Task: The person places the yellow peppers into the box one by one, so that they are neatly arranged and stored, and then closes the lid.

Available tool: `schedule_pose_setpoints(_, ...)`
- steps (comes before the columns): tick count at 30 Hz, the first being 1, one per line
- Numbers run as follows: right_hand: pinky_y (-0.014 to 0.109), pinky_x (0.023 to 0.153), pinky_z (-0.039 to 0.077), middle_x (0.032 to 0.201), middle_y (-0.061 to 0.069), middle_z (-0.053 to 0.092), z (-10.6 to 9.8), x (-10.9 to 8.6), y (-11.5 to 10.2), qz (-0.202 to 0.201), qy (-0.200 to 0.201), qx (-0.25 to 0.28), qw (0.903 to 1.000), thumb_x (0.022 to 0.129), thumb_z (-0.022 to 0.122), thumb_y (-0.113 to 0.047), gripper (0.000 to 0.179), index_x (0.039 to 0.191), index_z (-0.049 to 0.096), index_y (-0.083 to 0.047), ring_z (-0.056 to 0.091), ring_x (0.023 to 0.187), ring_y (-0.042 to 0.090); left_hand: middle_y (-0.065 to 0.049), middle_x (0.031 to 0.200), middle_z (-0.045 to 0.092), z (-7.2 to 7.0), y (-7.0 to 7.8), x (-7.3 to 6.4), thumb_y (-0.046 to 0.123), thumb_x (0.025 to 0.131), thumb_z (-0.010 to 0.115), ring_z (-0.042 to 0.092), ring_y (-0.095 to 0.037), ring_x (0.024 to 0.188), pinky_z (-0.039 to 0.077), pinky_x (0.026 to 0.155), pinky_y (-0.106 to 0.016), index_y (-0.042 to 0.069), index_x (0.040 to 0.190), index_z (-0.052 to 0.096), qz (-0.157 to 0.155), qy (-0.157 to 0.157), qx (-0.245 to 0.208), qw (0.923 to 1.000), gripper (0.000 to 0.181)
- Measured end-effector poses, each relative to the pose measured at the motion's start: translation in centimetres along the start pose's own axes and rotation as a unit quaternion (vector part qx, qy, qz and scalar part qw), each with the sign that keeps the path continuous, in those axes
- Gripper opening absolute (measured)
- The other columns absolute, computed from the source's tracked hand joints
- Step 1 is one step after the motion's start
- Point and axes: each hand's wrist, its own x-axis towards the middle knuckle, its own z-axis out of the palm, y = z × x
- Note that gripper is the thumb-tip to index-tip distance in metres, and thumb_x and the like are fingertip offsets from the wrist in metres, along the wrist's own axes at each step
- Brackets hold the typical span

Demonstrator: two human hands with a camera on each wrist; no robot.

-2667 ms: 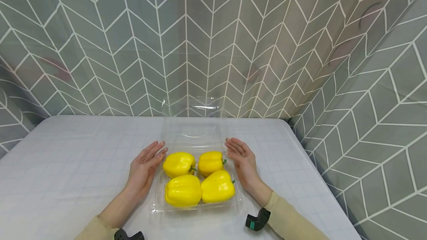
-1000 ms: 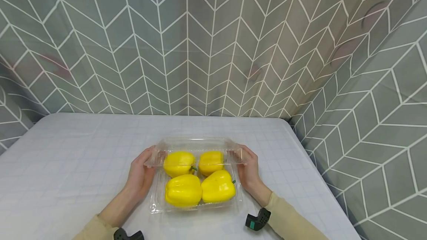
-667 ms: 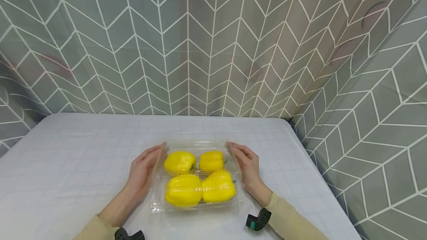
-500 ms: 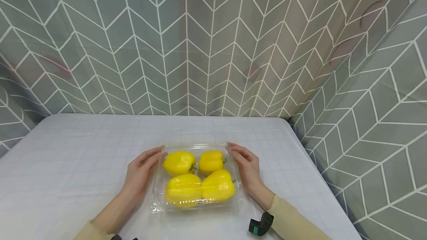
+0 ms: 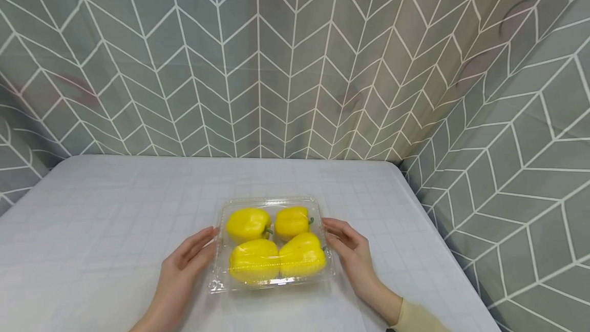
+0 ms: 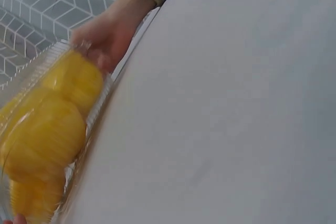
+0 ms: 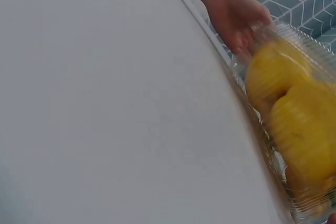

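Observation:
A clear plastic clamshell container (image 5: 269, 202) lies on the table with its lid down over several yellow bell peppers (image 5: 249, 224). They sit two at the back and two in front, visible through the plastic. At the container's left side is my left hand (image 5: 180, 265), fingertips right at the rim and fingers loosely bent. On the opposite side my right hand (image 5: 352, 255) has its fingertips along the edge, thumb apart from the fingers. The left wrist view shows the right hand (image 6: 111, 38) beyond the lid; the right wrist view shows the left hand (image 7: 236, 19) likewise.
A white cloth with faint grid lines covers the table (image 5: 115, 209), whose far edge meets a grey curtain (image 5: 276, 65) with white chevron lines. More of that curtain (image 5: 521, 168) hangs along the right side.
The lid, upright behind the peppers at first, has swung forward and down over them with both hands at its sides. Both hands have then slid toward the front and slightly outward.

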Motion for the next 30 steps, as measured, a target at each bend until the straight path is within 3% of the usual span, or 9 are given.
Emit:
schedule_pose_setpoints(3,0.021,0.096,0.053,0.132,0.011,0.060,-0.4,-0.9,-0.1,-0.015,-0.017,-0.018,0.9996,0.095,0.063,-0.007,0.035,0.129,0.063,-0.004,0.059,0.117,0.015,0.002,0.151,0.048,0.1,-0.1,-0.9,0.027,0.099,0.064,0.056,0.009,0.116,0.048,0.094,-0.009,0.020,0.148,0.044,0.008,-0.009,-0.024,0.9996,0.054)
schedule_pose_setpoints(8,0.021,0.095,0.052,0.124,0.018,0.057,-0.7,-2.3,-0.3,-0.029,-0.046,-0.015,0.9984,0.094,0.060,-0.003,0.040,0.134,0.058,-0.001,0.058,0.110,0.017,0.012,0.146,0.052,0.1,-0.9,-1.7,0.015,0.097,0.065,0.056,0.006,0.119,0.050,0.095,-0.012,0.016,0.149,0.042,0.029,-0.032,-0.069,0.9967,0.057)
schedule_pose_setpoints(12,0.020,0.094,0.051,0.116,0.021,0.053,-0.9,-3.0,-0.4,-0.031,-0.069,-0.007,0.9971,0.093,0.058,-0.001,0.046,0.139,0.053,0.000,0.055,0.104,0.015,0.015,0.144,0.053,0.1,-1.9,-2.1,-0.003,0.094,0.060,0.055,0.002,0.123,0.048,0.098,-0.012,0.005,0.150,0.038,0.098,-0.066,-0.119,0.9858,0.061)
schedule_pose_setpoints(15,0.020,0.094,0.049,0.113,0.019,0.049,-1.1,-3.2,-0.4,-0.036,-0.096,-0.001,0.9947,0.094,0.055,-0.001,0.051,0.144,0.047,0.000,0.052,0.103,0.015,0.010,0.147,0.052,0.2,-2.5,-2.2,-0.011,0.091,0.056,0.055,-0.001,0.126,0.045,0.101,-0.011,-0.001,0.150,0.036,0.136,-0.083,-0.146,0.9763,0.063)
schedule_pose_setpoints(21,0.017,0.094,0.043,0.112,0.015,0.046,-1.5,-3.4,-0.3,-0.044,-0.153,-0.013,0.9871,0.093,0.050,-0.005,0.064,0.155,0.033,-0.003,0.048,0.103,0.012,0.010,0.147,0.051,0.6,-2.3,-2.4,-0.007,0.092,0.059,0.054,0.000,0.126,0.045,0.101,-0.010,0.003,0.150,0.039,0.118,-0.067,-0.144,0.9802,0.062)
schedule_pose_setpoints(26,0.024,0.076,0.053,0.093,0.010,0.052,-1.4,-3.2,-0.3,-0.068,-0.168,-0.036,0.9828,0.099,0.048,-0.005,0.060,0.156,0.028,-0.002,0.054,0.082,0.013,0.008,0.144,0.055,0.7,-1.8,-2.3,-0.009,0.093,0.057,0.056,-0.001,0.125,0.050,0.098,-0.014,-0.003,0.147,0.041,0.138,-0.042,-0.133,0.9806,0.056)
schedule_pose_setpoints(30,0.031,0.066,0.059,0.079,0.009,0.056,-1.2,-3.0,-0.3,-0.062,-0.173,-0.021,0.9827,0.101,0.047,-0.003,0.057,0.155,0.027,0.001,0.059,0.070,0.016,0.011,0.141,0.056,0.8,-1.3,-2.3,0.003,0.095,0.064,0.056,0.002,0.122,0.051,0.094,-0.013,0.007,0.145,0.046,0.084,-0.011,-0.102,0.9912,0.053)
